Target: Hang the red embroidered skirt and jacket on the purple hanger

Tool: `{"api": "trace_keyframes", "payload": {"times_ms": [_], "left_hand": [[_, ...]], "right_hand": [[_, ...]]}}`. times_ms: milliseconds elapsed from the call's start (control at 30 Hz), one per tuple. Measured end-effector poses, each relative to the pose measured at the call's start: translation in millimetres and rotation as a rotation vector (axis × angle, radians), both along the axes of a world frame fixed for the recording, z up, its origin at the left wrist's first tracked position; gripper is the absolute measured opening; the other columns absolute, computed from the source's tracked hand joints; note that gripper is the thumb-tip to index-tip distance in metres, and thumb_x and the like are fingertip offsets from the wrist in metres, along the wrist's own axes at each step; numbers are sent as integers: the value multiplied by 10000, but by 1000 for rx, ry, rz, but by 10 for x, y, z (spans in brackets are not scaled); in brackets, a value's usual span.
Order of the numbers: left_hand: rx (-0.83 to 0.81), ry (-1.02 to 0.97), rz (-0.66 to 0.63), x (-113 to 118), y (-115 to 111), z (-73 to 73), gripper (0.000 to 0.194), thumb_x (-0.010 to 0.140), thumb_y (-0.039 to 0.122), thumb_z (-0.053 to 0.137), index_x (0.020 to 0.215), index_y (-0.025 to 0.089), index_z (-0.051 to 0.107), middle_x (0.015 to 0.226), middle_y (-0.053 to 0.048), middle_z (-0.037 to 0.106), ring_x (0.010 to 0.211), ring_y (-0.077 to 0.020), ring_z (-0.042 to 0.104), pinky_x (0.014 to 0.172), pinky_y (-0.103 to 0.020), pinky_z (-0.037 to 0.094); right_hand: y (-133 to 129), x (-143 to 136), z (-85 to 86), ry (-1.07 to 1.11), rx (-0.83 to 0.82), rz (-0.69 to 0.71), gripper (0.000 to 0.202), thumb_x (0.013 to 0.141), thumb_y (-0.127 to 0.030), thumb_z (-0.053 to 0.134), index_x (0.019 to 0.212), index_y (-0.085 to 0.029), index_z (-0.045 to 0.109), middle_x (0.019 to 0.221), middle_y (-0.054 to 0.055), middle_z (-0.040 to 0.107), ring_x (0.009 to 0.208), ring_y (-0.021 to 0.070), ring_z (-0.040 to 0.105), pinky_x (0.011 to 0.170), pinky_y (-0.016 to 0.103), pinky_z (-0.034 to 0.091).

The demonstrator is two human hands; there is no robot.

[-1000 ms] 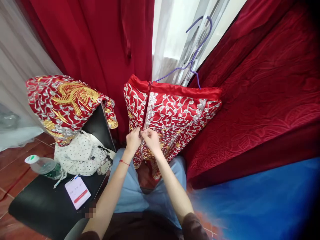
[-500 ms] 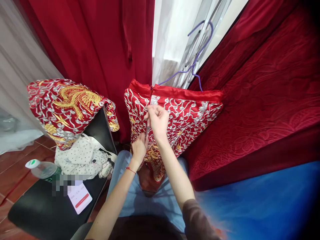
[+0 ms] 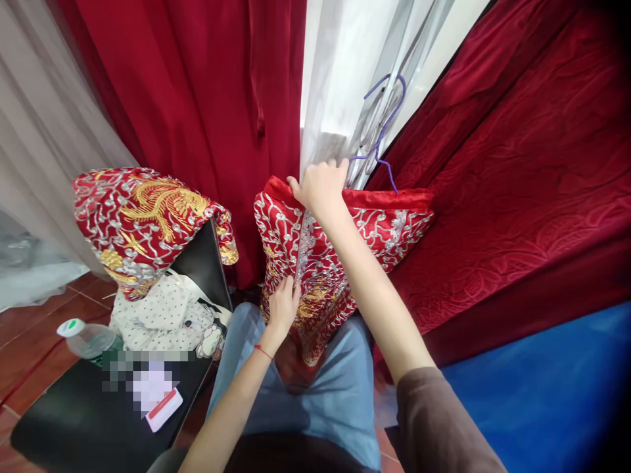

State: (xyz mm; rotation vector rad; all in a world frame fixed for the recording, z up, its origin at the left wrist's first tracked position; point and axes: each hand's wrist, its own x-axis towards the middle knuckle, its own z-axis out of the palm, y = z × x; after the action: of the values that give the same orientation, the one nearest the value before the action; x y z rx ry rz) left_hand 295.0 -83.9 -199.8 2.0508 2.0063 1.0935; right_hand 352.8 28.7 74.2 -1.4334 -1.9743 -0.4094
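Observation:
A red skirt (image 3: 374, 230) with silver and gold embroidery and a plain red waistband hangs in front of my knees on a purple hanger (image 3: 379, 141). My left hand (image 3: 282, 303) is closed on the skirt's front, pinching the lower part of an upright seam or opening. Higher up, my right hand (image 3: 321, 190) lies across the top of the waistband, thumb to the left and fingers bent over the edge. Its palm side and the cloth beneath it are hidden. Below, the skirt narrows to a gathered end between my legs.
To the left, a matching embroidered garment (image 3: 148, 223) drapes over the back of a black chair (image 3: 54, 420). A dotted white bag (image 3: 162, 315), a water bottle (image 3: 91, 338) and a phone (image 3: 165, 410) are on that chair. Dark red curtains (image 3: 197, 85) hang behind, with more red cloth (image 3: 532, 217) at right.
My right hand has gone from a pinch at the front seam up to the waistband. The hanger's hook sits lower in view. My left hand still grips the seam.

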Motion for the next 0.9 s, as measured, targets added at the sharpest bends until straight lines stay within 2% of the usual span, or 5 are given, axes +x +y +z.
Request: {"api": "trace_keyframes", "payload": {"times_ms": [200,367,600,767,900], "left_hand": [[7,-33,-50,-38,-14,65,234,1024,336,430,942,190,593,862,-68,692,753,-182,660,641,-263,390],[-12,-172,-49,-107,-10,98,221,997,377,475,886,208,565,801,-37,660,706,-172,618,626,-256,361],[-36,-835,-169,-218,62,136,251,913,445,547,867,203,595,800,-27,675,741,-159,629,741,-269,454],[-214,-1547,-251,-284,134,410,341,800,519,608,870,188,650,917,-60,739,857,-190,681,765,-289,508],[-234,-1578,-317,-382,239,706,400,842,535,561,924,171,706,1007,-84,759,981,-199,697,882,-298,507]], "right_hand": [[153,-110,224,-114,-504,-56,117,788,-238,711,795,-123,691,836,105,680,992,330,644,1024,725,240],[-220,-67,107,82,-294,86,154,906,-158,501,895,-142,654,919,106,693,1002,265,629,1042,631,277],[-810,133,-700,390,102,313,146,984,-280,448,1002,-229,583,1292,110,556,1278,266,452,1066,499,349],[-1013,193,-1419,430,-29,409,82,958,-247,481,944,-201,547,1335,169,446,1257,287,463,1028,480,431],[-1128,243,-1683,539,-233,525,146,985,-246,425,864,-218,503,992,72,545,894,185,580,841,337,507]]}}
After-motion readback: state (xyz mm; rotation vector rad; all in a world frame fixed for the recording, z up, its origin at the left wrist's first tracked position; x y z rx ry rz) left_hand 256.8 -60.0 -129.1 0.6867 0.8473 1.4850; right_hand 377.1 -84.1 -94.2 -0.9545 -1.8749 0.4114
